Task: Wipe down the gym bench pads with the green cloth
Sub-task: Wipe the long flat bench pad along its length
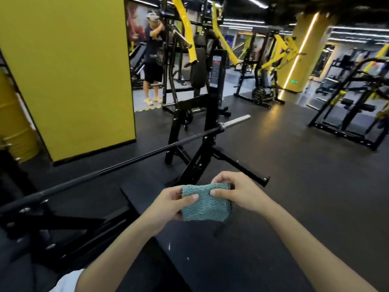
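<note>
Two hands, left hand [168, 204] and right hand [235, 191], pinching folded green cloth [205, 204] above black bench pad [210, 260], barbell [117, 163] far left.

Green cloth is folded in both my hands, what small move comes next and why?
Probably lower the green cloth onto the black bench pad just beneath it: both the left hand and right hand hold it folded above the pad, not touching.

Barbell [130, 159] resting across black rack [195, 131]; yellow pillar [69, 76] at left; person [153, 57] standing beyond near weight machines.
</note>
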Demonstrator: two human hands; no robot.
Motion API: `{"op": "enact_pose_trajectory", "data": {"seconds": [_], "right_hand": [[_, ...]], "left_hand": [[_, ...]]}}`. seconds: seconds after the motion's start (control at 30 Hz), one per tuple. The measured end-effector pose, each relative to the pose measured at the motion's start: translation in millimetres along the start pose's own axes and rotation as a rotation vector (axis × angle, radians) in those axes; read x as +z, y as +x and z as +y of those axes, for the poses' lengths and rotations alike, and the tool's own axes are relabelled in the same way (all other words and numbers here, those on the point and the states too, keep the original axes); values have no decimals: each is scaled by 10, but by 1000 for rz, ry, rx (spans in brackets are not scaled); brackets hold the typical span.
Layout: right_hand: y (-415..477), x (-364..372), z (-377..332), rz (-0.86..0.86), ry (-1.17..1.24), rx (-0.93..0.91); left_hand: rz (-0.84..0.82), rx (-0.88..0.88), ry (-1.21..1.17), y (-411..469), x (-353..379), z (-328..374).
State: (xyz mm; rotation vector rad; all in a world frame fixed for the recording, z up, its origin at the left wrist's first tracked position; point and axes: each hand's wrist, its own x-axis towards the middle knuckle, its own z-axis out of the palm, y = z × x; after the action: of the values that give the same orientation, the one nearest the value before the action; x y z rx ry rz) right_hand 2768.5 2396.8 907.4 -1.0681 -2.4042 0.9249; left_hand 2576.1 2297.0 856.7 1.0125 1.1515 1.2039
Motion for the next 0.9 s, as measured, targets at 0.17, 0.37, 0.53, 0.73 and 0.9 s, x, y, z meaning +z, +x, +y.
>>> {"op": "enact_pose_trajectory", "data": {"seconds": [0.17,0.37,0.53,0.73,0.9], "right_hand": [[717,264,31,-120,47,-99],[1550,750,65,-225,99,-122],[2278,1219,166,-303,187,-73],[3090,1817,407,-403,307,44],[3697,2431,763,-403,404,136]], "left_hand": [[155,13,-27,116,-413,-53],[283,-5,-55,387,-1085,-228],[387,-59,-116,769,-1719,-421],[517,-114,-144,1287,-2457,-785],[614,-161,-211,1681,-2895,-1258]]}}
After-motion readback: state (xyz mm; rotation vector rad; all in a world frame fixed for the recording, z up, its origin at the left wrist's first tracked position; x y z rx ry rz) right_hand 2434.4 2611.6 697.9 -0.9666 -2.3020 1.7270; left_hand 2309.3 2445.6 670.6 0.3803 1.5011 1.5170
